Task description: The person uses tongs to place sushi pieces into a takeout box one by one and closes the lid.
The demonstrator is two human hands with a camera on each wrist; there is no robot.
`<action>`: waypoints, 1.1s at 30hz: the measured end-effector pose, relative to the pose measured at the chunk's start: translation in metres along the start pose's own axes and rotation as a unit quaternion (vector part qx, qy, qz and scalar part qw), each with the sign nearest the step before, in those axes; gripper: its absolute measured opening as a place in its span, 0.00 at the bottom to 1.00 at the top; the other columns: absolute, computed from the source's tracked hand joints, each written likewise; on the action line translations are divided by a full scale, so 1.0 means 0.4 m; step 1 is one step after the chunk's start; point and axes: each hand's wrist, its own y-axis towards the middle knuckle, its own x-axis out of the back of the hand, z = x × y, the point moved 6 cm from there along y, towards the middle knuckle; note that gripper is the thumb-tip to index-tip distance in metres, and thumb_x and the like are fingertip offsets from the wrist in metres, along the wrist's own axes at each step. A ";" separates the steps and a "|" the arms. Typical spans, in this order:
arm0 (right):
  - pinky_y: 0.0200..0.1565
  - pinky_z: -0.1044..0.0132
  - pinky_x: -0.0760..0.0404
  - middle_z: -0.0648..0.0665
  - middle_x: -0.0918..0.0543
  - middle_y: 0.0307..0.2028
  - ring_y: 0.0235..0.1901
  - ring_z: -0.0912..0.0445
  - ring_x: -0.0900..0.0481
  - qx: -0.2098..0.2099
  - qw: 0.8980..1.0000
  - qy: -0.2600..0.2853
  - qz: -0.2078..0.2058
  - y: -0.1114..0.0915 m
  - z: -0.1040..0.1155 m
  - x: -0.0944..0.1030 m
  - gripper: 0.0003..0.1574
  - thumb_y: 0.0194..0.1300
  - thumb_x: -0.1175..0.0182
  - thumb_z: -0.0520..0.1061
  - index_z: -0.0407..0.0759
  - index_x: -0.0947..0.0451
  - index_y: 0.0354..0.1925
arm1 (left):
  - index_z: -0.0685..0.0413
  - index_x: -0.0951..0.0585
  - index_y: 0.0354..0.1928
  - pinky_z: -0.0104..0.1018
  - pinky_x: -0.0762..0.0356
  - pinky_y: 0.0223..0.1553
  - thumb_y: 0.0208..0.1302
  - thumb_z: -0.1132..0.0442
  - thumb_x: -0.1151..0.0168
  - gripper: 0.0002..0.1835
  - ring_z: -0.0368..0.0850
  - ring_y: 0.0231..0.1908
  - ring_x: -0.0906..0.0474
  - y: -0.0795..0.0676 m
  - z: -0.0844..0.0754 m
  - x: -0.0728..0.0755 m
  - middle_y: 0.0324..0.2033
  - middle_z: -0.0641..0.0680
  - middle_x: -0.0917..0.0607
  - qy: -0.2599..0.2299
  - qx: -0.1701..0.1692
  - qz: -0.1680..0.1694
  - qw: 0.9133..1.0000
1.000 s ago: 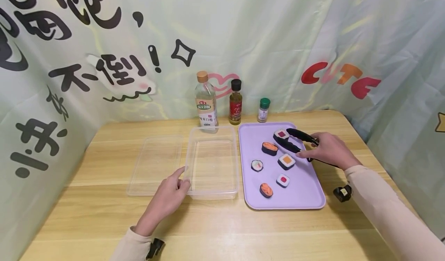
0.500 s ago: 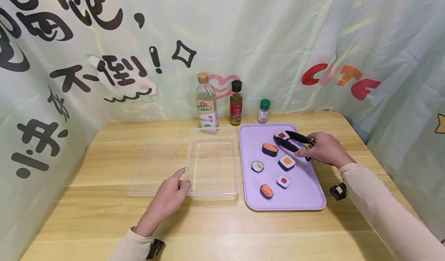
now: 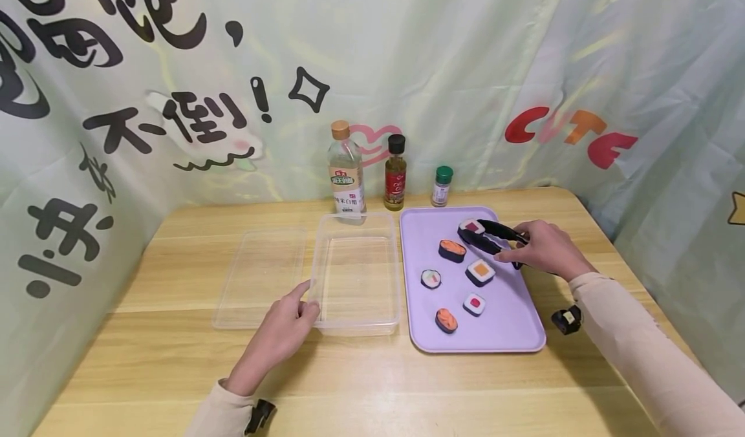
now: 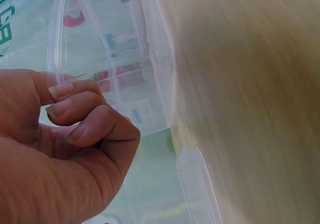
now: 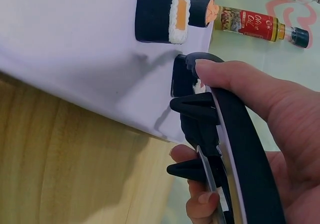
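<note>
In the right half of the head view, the right hand (image 3: pixel 547 248) grips black tongs (image 3: pixel 502 231), their tips around the red-centred sushi roll (image 3: pixel 472 225) at the top of the lilac tray (image 3: pixel 506 330). An off-centre squeeze could twist the roll loose, and a leftward sweep might bump the orange-topped gunkan sushi (image 3: pixel 452 250). At lower centre-left, the left hand (image 3: pixel 285 328) pinches the clear plastic container (image 3: pixel 356 325) by its rim; a careless tug could tilt it.

"Head view?"
"High, facing forward and down towards the back edge of the worktop (image 3: pixel 361 385)."
"And the wrists?"
"Close and sideways: left at the clear box (image 4: pixel 161 86), right at the back right corner of the tray (image 5: pixel 60 43). Head and right share the olive oil bottle (image 5: pixel 255 24)."
</note>
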 end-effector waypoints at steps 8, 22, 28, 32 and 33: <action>0.28 0.60 0.33 0.42 0.26 0.26 0.29 0.48 0.28 -0.007 1.000 0.008 0.002 -0.005 0.007 0.018 0.46 0.53 0.24 0.60 0.24 0.23 0.54 | 0.65 0.36 0.74 0.30 0.49 0.18 0.74 0.63 0.52 0.29 0.38 0.15 0.49 0.000 -0.003 0.002 0.12 0.44 0.40 0.000 -0.001 -0.001 1.000; 0.30 0.57 0.34 0.44 0.28 0.24 0.28 0.50 0.29 0.026 0.999 -0.008 -0.018 -0.001 0.068 0.079 0.35 0.54 0.24 0.60 0.32 0.21 0.44 | 0.66 0.37 0.75 0.30 0.50 0.18 0.75 0.63 0.53 0.29 0.38 0.15 0.49 0.001 -0.007 0.004 0.12 0.44 0.40 0.001 -0.002 0.006 1.000; 0.46 0.41 0.24 0.26 0.21 0.49 0.47 0.36 0.24 0.027 0.999 -0.023 -0.015 -0.005 0.109 0.098 0.51 0.54 0.25 0.61 0.25 0.25 0.60 | 0.66 0.37 0.75 0.29 0.50 0.18 0.74 0.63 0.53 0.30 0.38 0.15 0.49 0.000 -0.006 0.001 0.13 0.44 0.39 0.001 -0.002 0.004 1.000; 0.54 0.35 0.27 0.23 0.25 0.59 0.56 0.32 0.27 0.033 0.999 -0.027 -0.005 -0.008 0.145 0.101 0.57 0.53 0.25 0.63 0.22 0.30 0.65 | 0.65 0.37 0.75 0.29 0.49 0.18 0.74 0.63 0.53 0.30 0.38 0.15 0.48 -0.003 -0.004 0.000 0.13 0.44 0.39 0.002 -0.002 0.003 1.000; 0.54 0.35 0.27 0.22 0.25 0.59 0.56 0.31 0.26 0.039 0.999 -0.030 -0.005 -0.009 0.156 0.101 0.58 0.53 0.25 0.63 0.22 0.30 0.65 | 0.65 0.37 0.75 0.30 0.49 0.18 0.74 0.62 0.53 0.30 0.38 0.15 0.48 -0.004 -0.003 -0.001 0.13 0.44 0.39 0.001 0.000 0.003 1.000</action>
